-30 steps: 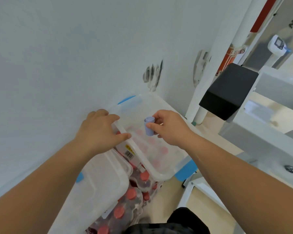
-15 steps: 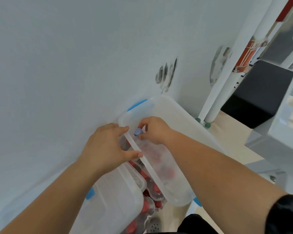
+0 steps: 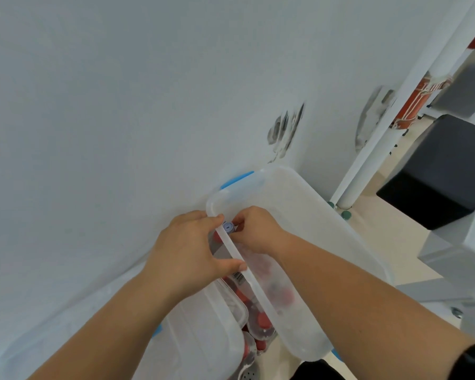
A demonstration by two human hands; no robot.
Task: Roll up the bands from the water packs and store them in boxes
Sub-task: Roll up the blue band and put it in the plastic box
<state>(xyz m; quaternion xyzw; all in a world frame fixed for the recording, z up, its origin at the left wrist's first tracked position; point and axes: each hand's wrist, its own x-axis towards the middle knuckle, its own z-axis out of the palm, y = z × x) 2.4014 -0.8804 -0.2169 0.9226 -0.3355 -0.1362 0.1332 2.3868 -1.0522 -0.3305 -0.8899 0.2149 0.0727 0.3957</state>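
Rolled lilac band [image 3: 228,227], pinched in the right hand's [image 3: 254,230] fingertips, sits at the clear box's [image 3: 327,229] rim; left hand [image 3: 188,255] grips that rim. Rolling looks done; dropping it inside remains.

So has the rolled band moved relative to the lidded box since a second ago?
Yes. The rolled band went from above the lid down to its near-left edge, beside the left hand.

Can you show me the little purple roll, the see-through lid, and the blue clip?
rolled purple band [image 3: 228,227], head view, its round end.
clear plastic lid [image 3: 299,215], head view, flat top.
blue clip [image 3: 237,179], head view, middle.
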